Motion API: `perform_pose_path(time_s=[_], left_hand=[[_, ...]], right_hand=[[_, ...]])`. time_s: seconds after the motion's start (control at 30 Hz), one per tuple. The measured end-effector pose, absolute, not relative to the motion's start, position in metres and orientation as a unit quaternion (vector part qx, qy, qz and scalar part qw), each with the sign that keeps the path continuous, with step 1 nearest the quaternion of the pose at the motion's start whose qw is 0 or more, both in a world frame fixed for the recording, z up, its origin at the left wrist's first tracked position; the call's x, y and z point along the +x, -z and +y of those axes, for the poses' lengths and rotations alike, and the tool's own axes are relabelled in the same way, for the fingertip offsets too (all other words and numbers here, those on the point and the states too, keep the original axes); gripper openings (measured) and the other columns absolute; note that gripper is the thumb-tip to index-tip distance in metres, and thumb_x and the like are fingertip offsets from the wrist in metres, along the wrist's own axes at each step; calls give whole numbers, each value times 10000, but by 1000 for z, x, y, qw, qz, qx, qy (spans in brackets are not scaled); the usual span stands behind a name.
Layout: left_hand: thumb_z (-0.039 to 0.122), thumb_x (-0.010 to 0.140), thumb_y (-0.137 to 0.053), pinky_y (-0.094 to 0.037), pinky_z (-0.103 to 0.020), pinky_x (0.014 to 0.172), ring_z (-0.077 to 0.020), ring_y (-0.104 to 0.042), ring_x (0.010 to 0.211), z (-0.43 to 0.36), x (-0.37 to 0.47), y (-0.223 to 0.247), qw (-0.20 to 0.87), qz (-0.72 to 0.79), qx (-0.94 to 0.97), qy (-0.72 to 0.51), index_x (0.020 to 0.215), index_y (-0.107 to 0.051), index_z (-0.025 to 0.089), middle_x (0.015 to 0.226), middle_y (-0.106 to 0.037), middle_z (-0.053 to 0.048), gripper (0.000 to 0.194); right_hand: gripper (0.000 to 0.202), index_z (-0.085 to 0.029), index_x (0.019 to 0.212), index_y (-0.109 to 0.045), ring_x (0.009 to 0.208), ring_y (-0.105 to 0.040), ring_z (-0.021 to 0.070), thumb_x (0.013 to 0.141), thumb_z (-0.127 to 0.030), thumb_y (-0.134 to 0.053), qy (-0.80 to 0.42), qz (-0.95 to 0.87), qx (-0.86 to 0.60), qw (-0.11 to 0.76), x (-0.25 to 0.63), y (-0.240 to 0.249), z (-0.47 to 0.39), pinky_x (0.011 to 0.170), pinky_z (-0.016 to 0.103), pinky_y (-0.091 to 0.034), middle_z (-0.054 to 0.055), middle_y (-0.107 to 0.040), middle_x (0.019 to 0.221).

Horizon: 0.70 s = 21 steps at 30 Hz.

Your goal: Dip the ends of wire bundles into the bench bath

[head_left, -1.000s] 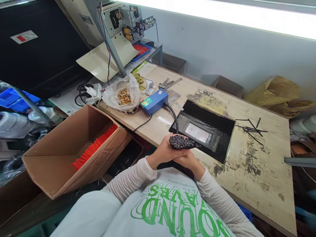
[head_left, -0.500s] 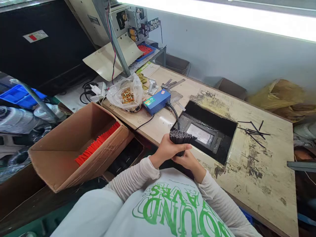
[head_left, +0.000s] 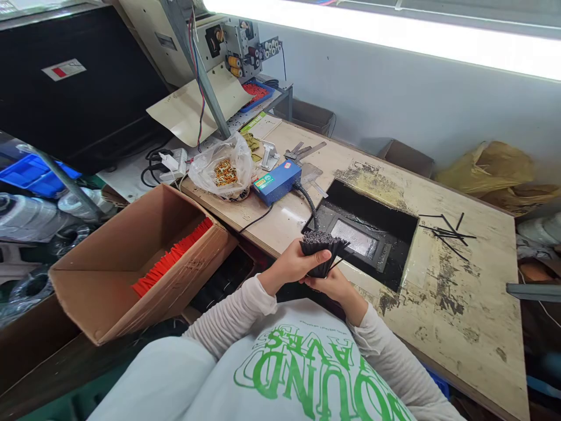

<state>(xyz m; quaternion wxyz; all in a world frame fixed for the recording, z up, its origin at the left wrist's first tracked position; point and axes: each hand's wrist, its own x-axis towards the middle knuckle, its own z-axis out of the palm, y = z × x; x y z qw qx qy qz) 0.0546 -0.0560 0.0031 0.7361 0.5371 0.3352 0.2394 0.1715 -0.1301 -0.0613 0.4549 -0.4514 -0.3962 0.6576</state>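
A thick bundle of thin black wires (head_left: 319, 252) with shiny, silvery tips facing up stands in front of my body. My left hand (head_left: 294, 261) is closed around its left side, thumb laid across the front. Lower down, my right hand (head_left: 333, 285) grips the bundle's lower right; some of its fingers are hidden. One or two strands stick out to the right above that hand. Just beyond the bundle is a black recessed well (head_left: 394, 234) in the table, holding a framed, shiny silver rectangle (head_left: 354, 237).
A blue box (head_left: 277, 182) with a dark hose lies beside a plastic bag (head_left: 224, 169) of small gold-coloured pieces. Calipers (head_left: 304, 151) lie behind. Loose black strands (head_left: 447, 229) rest at right on the wooden table (head_left: 477, 304). At left, a cardboard box (head_left: 96, 275) holds red wires (head_left: 173, 257).
The bundle has fanned out slightly, with strands now sticking out to the right. My left hand has shifted a little left and its thumb has lifted. The view has moved slightly.
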Motion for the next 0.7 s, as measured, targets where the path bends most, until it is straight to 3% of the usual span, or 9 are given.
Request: perform_pose_path(time_s=[0.23,0.37,0.53,0.7], left_hand=[[631,723,-675,-372,-230,448,-89,-450,473,-56,47,-5,753,321,543,-187,813,-675,135,581,-577,5,504],[592,749,-674,-454,-265,561,-143,-552,591,-57,42,-1,752,314,547,-191,901,-710,147,618,-616,-18,472],[576,736,-693,-454,-258,553,-128,-536,581,-57,41,-4,752,311,549,-193,868,-702,143,664,-639,-19,453],[527,680,-763,-505,-282,701,-155,-594,725,-58,46,-7,757,292,535,-234,877,-708,132,794,-689,-40,445]], right_hand=[[178,-191,760,-640,673,-576,158,679,-316,-738,-654,-404,-440,464,172,63,-132,666,325,-509,18,-626,737],[192,-197,755,-640,693,-575,166,687,-348,-740,-644,-418,-446,460,172,64,-133,690,333,-510,20,-623,746],[198,-204,757,-633,696,-585,171,677,-347,-742,-640,-420,-461,449,172,60,-133,688,336,-521,17,-629,744],[203,-197,775,-624,700,-613,180,671,-324,-743,-636,-419,-471,445,169,58,-133,710,355,-543,18,-650,742]])
